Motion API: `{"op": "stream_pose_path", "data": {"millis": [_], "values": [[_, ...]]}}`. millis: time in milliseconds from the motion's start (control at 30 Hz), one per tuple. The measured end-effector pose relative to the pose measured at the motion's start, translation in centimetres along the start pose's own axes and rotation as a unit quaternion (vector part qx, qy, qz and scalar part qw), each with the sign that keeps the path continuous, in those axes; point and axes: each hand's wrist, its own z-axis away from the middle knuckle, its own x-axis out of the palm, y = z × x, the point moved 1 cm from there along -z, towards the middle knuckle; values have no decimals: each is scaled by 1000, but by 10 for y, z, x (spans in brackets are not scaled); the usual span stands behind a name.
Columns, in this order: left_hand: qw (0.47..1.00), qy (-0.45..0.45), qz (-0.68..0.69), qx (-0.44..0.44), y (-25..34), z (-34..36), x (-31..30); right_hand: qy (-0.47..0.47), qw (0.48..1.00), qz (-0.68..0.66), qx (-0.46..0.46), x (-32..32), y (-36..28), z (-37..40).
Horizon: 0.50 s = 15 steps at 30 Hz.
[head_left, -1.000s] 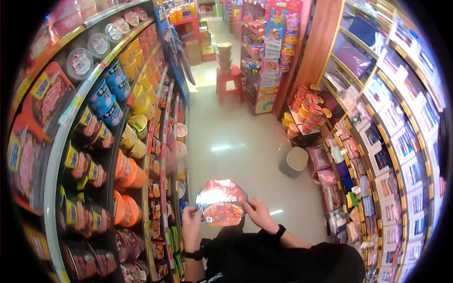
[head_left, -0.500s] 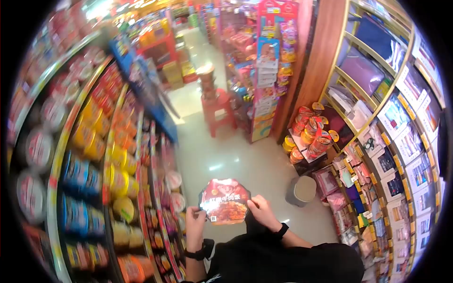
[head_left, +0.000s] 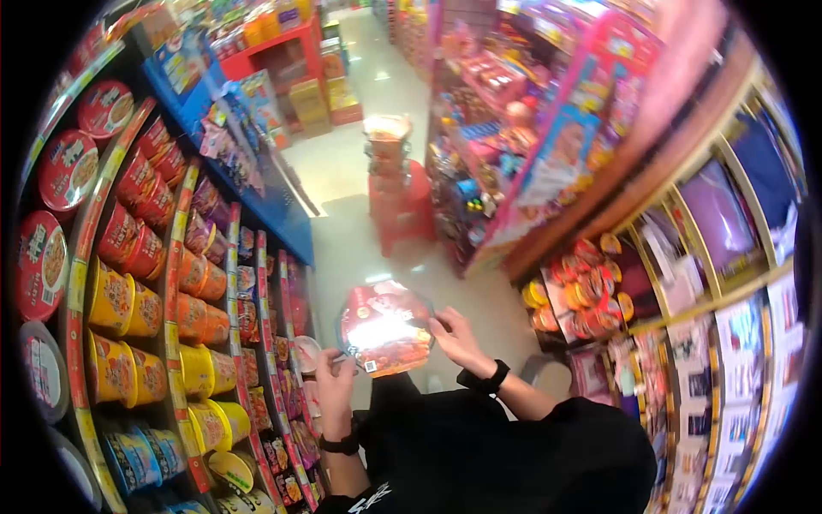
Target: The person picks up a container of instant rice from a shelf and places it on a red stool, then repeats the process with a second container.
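Note:
A red and dark octagonal ready-meal box (head_left: 388, 343), with a picture of food and a small QR code on its lid, is held in front of my body over the aisle. Light glares off the middle of its lid. My left hand (head_left: 336, 390) pinches the lower left edge. On the opposite side, my right hand (head_left: 458, 340) grips the right edge, its thumb on top and part of the fingers hidden beneath. Both wrists wear black bands.
Shelves of instant noodle tubs (head_left: 124, 368) line my left. A red stool (head_left: 402, 210) with stacked goods stands ahead in the aisle. At right are noodle cups (head_left: 586, 287), a round bin (head_left: 548, 374) and shelves of packaged textiles (head_left: 715, 214).
My view has tilted and shifted, bringing the left shelves into sharper sight. In the picture, the box and both hands sit further left and higher; both hands still hold it.

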Motion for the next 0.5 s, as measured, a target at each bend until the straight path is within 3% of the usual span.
{"op": "stream_pose_path", "data": {"millis": [100, 233, 333, 500], "values": [[1000, -9, -28, 12, -9, -81, -5, 1, 1000, -23, -5, 29, 17, -69], [997, -36, -60, 20, 19, -180, -4, -20, 997, 69, 31, 49, 20, -153], [997, -53, -65, 2, 30, -235, -12, 30, 999, 2, 13, 67, 18, -212], [996, -74, -52, 15, 61, -344, 14, 64, 997, 34, 14, 76, 12, -305]]}}
